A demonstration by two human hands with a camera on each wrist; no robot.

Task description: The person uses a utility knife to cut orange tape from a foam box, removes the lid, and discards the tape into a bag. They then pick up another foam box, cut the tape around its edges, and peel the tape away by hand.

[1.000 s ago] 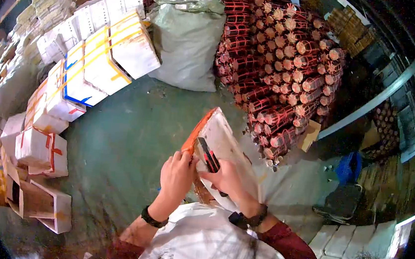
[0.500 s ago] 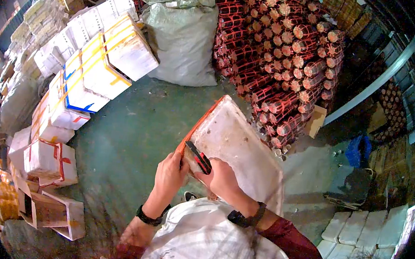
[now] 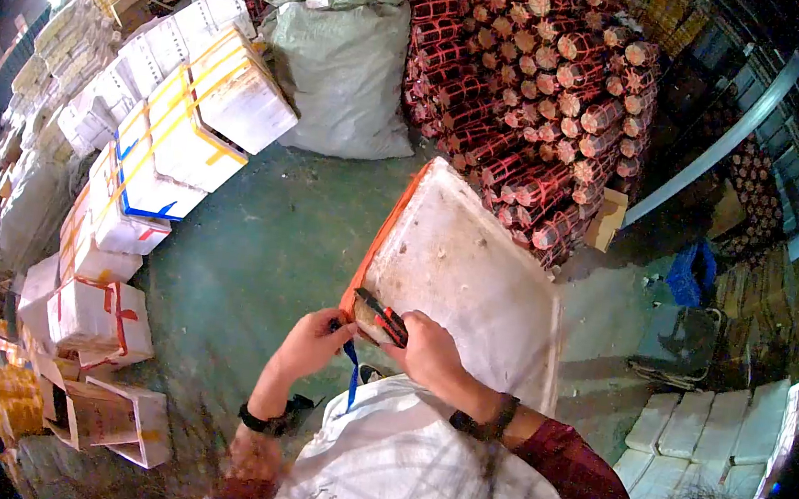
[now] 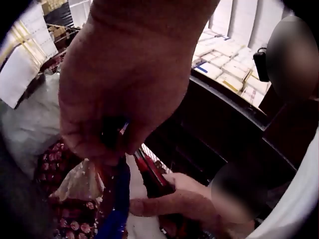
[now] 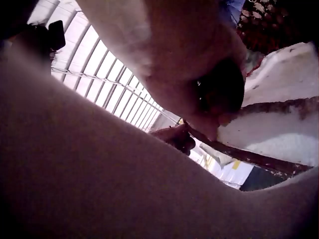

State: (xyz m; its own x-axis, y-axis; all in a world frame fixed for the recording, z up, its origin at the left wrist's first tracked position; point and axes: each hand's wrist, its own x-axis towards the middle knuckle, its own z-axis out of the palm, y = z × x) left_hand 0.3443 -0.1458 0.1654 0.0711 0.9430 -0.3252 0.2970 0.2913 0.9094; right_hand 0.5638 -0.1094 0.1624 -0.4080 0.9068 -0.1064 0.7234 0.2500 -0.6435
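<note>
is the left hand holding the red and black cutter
No, the right hand grips the cutter; the left hand pinches a blue strap.

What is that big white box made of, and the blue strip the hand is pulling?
The white box looks like foam: matte, crumbly, dirt-stained surface, thick walls. The blue strip, pinched by the left hand, looks like thin, smooth plastic strapping; it hangs limp, though cloth is possible.

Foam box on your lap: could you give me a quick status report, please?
Left hand pinches blue strap. Right hand grips red-and-black cutter at the near corner of the foam box. Orange tape along its left edge. Nothing blocking.
</note>
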